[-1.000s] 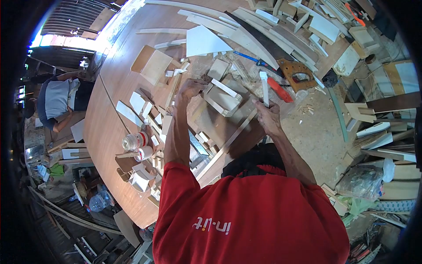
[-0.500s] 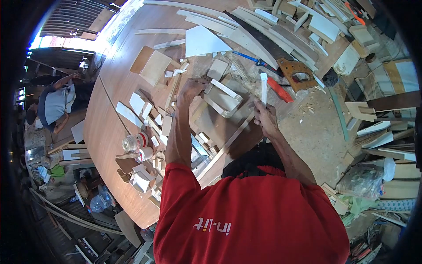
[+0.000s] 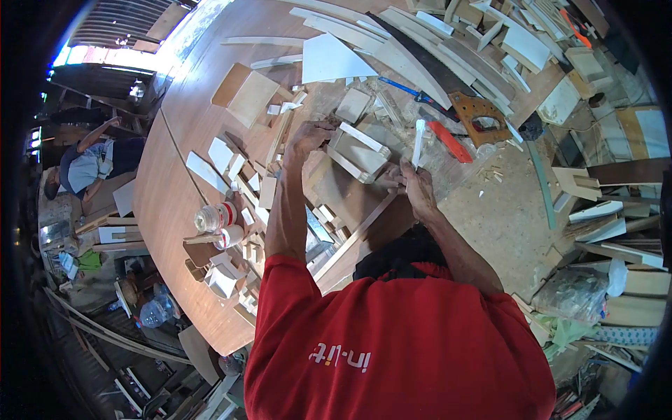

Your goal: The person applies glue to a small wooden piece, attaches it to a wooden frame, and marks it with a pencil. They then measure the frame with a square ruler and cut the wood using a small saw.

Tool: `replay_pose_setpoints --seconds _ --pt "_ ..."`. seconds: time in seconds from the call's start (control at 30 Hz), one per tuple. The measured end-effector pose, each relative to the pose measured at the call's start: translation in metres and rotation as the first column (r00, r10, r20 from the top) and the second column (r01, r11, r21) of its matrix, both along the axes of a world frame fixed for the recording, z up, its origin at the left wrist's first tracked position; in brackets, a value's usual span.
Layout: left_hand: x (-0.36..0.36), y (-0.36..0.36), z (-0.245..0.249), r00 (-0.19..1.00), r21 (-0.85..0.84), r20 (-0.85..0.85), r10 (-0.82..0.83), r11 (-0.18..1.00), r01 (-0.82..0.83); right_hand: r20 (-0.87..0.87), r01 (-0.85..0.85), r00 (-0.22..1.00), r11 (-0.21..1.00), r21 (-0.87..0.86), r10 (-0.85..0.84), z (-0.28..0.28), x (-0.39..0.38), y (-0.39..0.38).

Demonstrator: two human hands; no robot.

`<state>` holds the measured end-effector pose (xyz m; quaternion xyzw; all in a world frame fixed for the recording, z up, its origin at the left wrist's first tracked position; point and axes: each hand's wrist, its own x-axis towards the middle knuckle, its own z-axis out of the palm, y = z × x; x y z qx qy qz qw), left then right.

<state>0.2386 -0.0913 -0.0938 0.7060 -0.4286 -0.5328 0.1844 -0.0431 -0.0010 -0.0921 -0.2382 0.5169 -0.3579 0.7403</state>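
A small open wooden box (image 3: pixel 350 170), tilted so that its strip-edged side faces me, sits over the table in front of me. My left hand (image 3: pixel 313 134) is closed on its upper left corner, fingertips partly hidden behind the wood. In my right hand (image 3: pixel 418 190) is a thin stick (image 3: pixel 418 145) with a thick white coating at its upper tip, pointing away from me. Some fingers of that hand reach to the box's lower right corner. Just beyond the box lies a small square wood block (image 3: pixel 353 104).
A handsaw (image 3: pixel 481 120), a red-handled tool (image 3: pixel 449 142) and a blue tool (image 3: pixel 408 89) lie beyond my right hand. Two jars (image 3: pixel 215 218) and many wood offcuts crowd the left side. Curved strips are stacked at the back. Another person (image 3: pixel 85 162) is at the far left.
My right hand has moved slightly toward the box, its fingers now at the box's lower right corner. The left hand keeps its grip on the box. The whole view has shifted slightly.
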Motion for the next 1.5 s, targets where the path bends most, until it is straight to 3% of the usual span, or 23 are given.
replay_pose_setpoints --seconds 0.07,0.13,0.27,0.43,0.57,0.63,0.73,0.93,1.17,1.23,1.37,1.43,1.5 --pt "0.001 0.002 -0.002 1.0 -0.001 -0.016 -0.012 1.0 0.012 -0.016 -0.014 1.0 1.0 -0.019 0.014 0.001 0.001 0.0" --pt "-0.008 0.007 0.006 0.991 0.009 -0.059 0.117 0.993 -0.117 -0.014 -0.014 1.0 1.0 -0.006 0.014 0.009 0.003 -0.002" --pt "-0.004 0.015 0.009 0.995 0.008 -0.038 0.097 0.995 -0.097 -0.009 0.015 1.0 1.0 0.011 -0.015 0.01 0.005 -0.007" --pt "-0.004 0.033 0.012 0.965 -0.105 -0.208 0.159 0.977 -0.183 0.019 0.052 0.999 0.996 -0.069 -0.05 0.0 0.007 -0.018" --pt "-0.004 0.037 0.007 0.961 -0.12 -0.227 0.159 0.974 -0.19 -0.051 0.034 0.998 0.997 -0.072 -0.037 0.004 0.007 -0.035" --pt "-0.013 0.038 0.01 0.968 -0.171 -0.114 0.225 0.955 -0.242 -0.118 -0.055 0.992 0.998 -0.037 0.05 0.004 0.006 -0.045" --pt "-0.019 0.04 0.019 0.973 -0.191 -0.126 0.192 0.958 -0.213 -0.178 -0.161 0.973 0.985 -0.064 0.147 -0.002 0.003 -0.057" --pt "-0.018 0.044 0.008 0.974 -0.303 -0.044 0.221 0.926 -0.224 -0.221 -0.144 0.968 0.983 -0.112 0.116 -0.002 0.007 -0.057" --pt "-0.033 0.064 0.022 0.944 -0.255 0.056 0.324 0.919 -0.3 -0.195 -0.054 0.98 0.99 -0.134 0.028 -0.009 0.008 -0.07" --pt "-0.041 0.074 0.015 0.879 -0.255 -0.101 0.466 0.842 -0.476 -0.204 -0.038 0.979 0.992 -0.122 0.013 -0.008 0.009 -0.076" --pt "-0.055 0.095 0.004 0.821 -0.234 -0.172 0.545 0.787 -0.572 -0.163 -0.034 0.986 0.996 -0.084 0.02 -0.001 0.007 -0.09" --pt "-0.069 0.104 0.014 0.799 -0.232 -0.164 0.579 0.764 -0.602 -0.295 -0.191 0.943 0.977 -0.096 0.155 -0.002 0.004 -0.097" --pt "-0.076 0.113 0.005 0.731 -0.223 -0.207 0.651 0.696 -0.683 -0.319 -0.225 0.932 0.965 -0.134 0.173 -0.006 0.005 -0.106"
